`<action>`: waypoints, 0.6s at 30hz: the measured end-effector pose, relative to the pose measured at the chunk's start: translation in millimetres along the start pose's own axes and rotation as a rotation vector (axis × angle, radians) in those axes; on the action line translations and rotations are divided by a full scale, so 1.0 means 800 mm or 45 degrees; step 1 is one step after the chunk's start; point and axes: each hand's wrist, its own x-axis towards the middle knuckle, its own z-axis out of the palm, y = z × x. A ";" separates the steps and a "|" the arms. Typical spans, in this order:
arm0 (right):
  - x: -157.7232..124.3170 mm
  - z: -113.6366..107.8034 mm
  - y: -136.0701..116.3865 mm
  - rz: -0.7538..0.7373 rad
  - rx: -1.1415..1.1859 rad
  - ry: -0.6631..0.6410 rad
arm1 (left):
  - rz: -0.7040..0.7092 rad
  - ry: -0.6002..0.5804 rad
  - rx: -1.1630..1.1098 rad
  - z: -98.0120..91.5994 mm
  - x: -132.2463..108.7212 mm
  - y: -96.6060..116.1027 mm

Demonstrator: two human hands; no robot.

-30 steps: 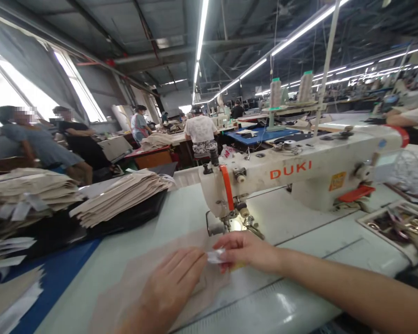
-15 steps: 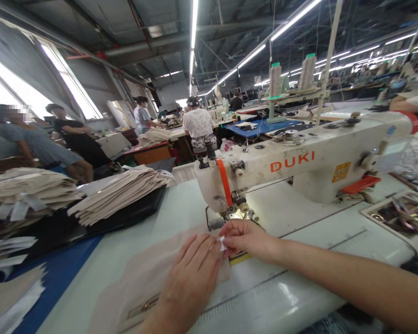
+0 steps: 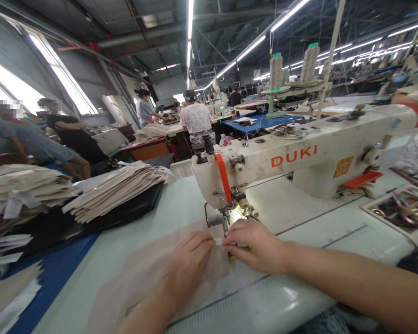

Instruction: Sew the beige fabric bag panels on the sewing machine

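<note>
While the bare left hand (image 3: pixel 190 260) and bare right hand (image 3: pixel 256 246) flank a small white strip (image 3: pixel 218 241), pale beige cloth (image 3: pixel 153 264) lies beneath

Positioned near the cloth's right edge, the strip sits between both sets of fingertips. Right fingers: narrowed to a pinch at the strip's right end. Left fingers: close together, palm down on the cloth, reaching the strip's left end; whether they grip it cannot be told. The cloth lies on a glossy pale green bench (image 3: pixel 181 199), beside the needle area of a white sewing machine (image 3: pixel 323 157) lettered DUKI in orange. At right, a shallow light-coloured tray (image 3: pixel 383 222) contains metal fittings. At left, a stack of folded beige fabric (image 3: pixel 114 190) rests on black sheeting (image 3: pixel 134 211).
</note>
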 end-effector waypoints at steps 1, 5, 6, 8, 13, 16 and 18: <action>-0.002 -0.001 -0.002 -0.147 -0.133 -0.089 | -0.028 -0.028 -0.071 0.006 -0.002 0.001; -0.008 0.001 -0.007 -0.447 -0.391 -0.403 | -0.137 -0.074 -0.253 0.017 -0.006 0.002; -0.009 0.003 -0.008 -0.458 -0.436 -0.440 | -0.149 -0.081 -0.262 0.017 -0.006 0.002; -0.011 0.005 -0.010 -0.437 -0.513 -0.489 | -0.144 -0.113 -0.242 0.014 -0.005 0.003; -0.015 0.007 -0.017 -0.349 -0.596 -0.547 | -0.007 -0.261 -0.105 0.009 -0.001 0.001; -0.016 0.006 -0.018 -0.344 -0.583 -0.562 | 0.015 -0.328 -0.058 0.011 -0.001 -0.002; -0.017 0.007 -0.018 -0.348 -0.573 -0.567 | 0.036 -0.334 -0.038 0.014 -0.001 -0.005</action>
